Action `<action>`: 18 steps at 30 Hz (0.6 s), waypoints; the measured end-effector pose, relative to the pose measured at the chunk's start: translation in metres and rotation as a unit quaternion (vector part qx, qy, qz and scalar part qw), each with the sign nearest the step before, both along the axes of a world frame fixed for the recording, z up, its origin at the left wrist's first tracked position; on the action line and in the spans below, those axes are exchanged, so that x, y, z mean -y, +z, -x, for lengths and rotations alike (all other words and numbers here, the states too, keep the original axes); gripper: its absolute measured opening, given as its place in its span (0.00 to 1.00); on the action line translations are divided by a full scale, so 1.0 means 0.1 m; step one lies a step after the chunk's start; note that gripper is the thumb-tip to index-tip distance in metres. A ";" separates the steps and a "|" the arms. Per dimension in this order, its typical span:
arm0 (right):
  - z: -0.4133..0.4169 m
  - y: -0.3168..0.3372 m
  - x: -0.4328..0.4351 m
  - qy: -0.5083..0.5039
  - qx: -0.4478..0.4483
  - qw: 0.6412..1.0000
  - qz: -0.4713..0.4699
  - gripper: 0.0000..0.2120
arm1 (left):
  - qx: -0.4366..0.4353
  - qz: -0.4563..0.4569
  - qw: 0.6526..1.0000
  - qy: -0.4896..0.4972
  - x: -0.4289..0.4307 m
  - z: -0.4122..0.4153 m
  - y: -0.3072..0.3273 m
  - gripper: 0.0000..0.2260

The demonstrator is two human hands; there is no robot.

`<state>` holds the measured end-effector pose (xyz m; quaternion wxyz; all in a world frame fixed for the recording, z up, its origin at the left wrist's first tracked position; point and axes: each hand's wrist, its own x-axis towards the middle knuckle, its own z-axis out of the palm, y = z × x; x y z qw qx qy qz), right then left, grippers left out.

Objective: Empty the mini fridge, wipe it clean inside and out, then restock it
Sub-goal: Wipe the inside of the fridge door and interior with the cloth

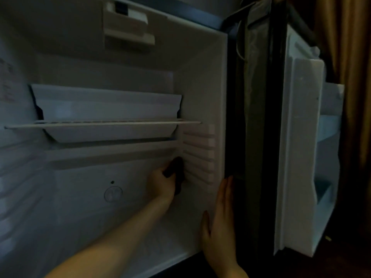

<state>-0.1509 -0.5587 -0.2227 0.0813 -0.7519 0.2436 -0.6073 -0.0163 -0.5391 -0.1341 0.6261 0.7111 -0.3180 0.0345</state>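
- The fridge stands open, and its white inside fills most of the view.
- The left hand reaches deep inside, with its forearm running up from the lower left.
- Its fingers are curled round a dark cloth and press it against the right inner wall.
- The cloth sits in the back right corner, just beside the ribs moulded into that wall and below the shelf.
- The right hand lies flat on the front edge of the right wall. Its fingers are straight, point up and hold nothing, and the thumb lies along the inner side.
- The wire shelf spans the fridge at mid height and looks bare.
- A white tray hangs at the back, behind and around the shelf line.
- A white control box is fixed to the ceiling.
- A small round mark shows on the back wall, left of the left hand.
- The door is swung open on the right, and its moulded racks face outward.
- A dark seal runs between the door and the cabinet.
- A brown curtain hangs behind the door.
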 end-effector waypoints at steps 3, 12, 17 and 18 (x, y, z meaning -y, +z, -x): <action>0.01 -0.01 0.04 -0.005 -0.004 1.000 0.012 0.50 | 0.050 -0.073 0.996 0.025 0.10 -0.01 -0.01 0.15; -0.09 0.00 -0.02 0.022 0.028 0.999 -0.024 0.55 | 0.343 -0.167 0.924 0.010 -0.22 0.50 0.04 0.09; -0.12 0.01 -0.09 0.020 0.028 0.998 -0.049 0.53 | 0.397 -0.269 0.877 0.020 -0.21 0.63 0.06 0.13; -0.12 0.02 -0.10 0.017 0.027 0.998 -0.045 0.54 | 0.393 -0.270 0.879 0.023 -0.16 0.59 0.06 0.13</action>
